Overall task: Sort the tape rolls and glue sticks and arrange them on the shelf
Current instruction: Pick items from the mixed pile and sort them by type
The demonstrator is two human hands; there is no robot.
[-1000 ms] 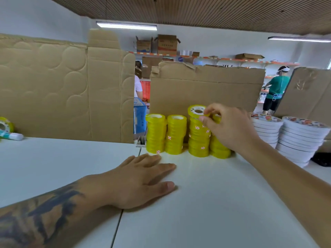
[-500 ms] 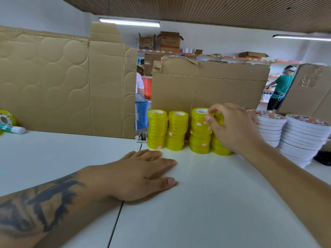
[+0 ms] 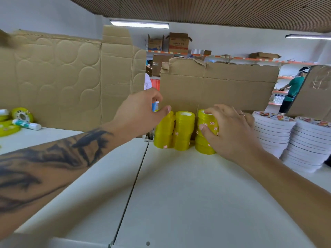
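Several stacks of yellow tape rolls stand in a row at the back of the white shelf (image 3: 179,194). My left hand (image 3: 139,113) reaches over the leftmost yellow stack (image 3: 163,133), its thumb touching the top of that stack. A second yellow stack (image 3: 184,130) stands free in the middle. My right hand (image 3: 231,129) wraps around the third yellow stack (image 3: 206,140), thumb on its front; a stack behind it is hidden. Loose yellow rolls (image 3: 22,114) and a white glue stick (image 3: 26,124) lie far left.
Two stacks of flat white tape rolls (image 3: 274,129) (image 3: 308,145) stand right of my right hand. Cardboard sheets (image 3: 220,86) (image 3: 62,81) line the back of the shelf. A seam (image 3: 136,179) splits the shelf boards. A person in green (image 3: 293,90) stands far off.
My left hand has lifted off the shelf surface and moved forward onto the leftmost yellow stack. My right hand has settled lower around the third stack.
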